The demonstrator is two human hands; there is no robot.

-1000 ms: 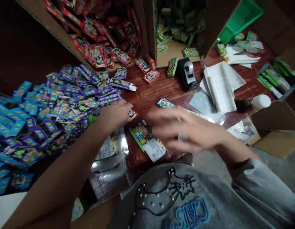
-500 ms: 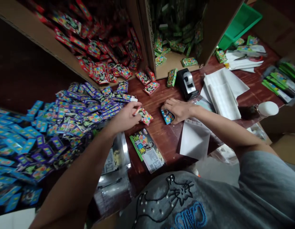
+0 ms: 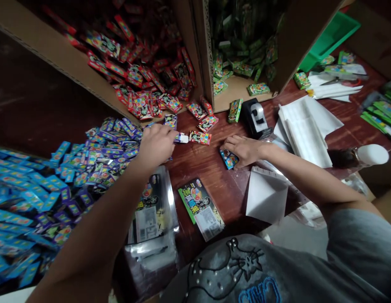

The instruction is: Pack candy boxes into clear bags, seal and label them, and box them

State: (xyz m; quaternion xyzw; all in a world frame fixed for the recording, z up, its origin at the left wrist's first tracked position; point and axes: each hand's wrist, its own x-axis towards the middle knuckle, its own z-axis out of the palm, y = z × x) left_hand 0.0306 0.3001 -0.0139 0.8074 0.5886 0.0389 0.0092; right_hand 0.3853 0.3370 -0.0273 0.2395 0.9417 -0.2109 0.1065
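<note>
My left hand is at the edge of a heap of small purple candy boxes. Its fingers are bent over a purple candy box whose white end flap sticks out; the fingertips are partly hidden. Just right of it a red candy box lies on the table. My right hand curls over a blue candy box resting on the tabletop. Between my forearms a black and green printed pouch lies flat.
Cardboard boxes of red packs and green packs stand at the back. Blue packs spread left. A tape dispenser, white sheets, a white-lidded bottle and a green bin are right. Clear-edged pouches lie in front.
My left hand has let go of the red candy box on the table and moved left to the purple boxes. My right hand stays on the blue box. The view has shifted slightly.
</note>
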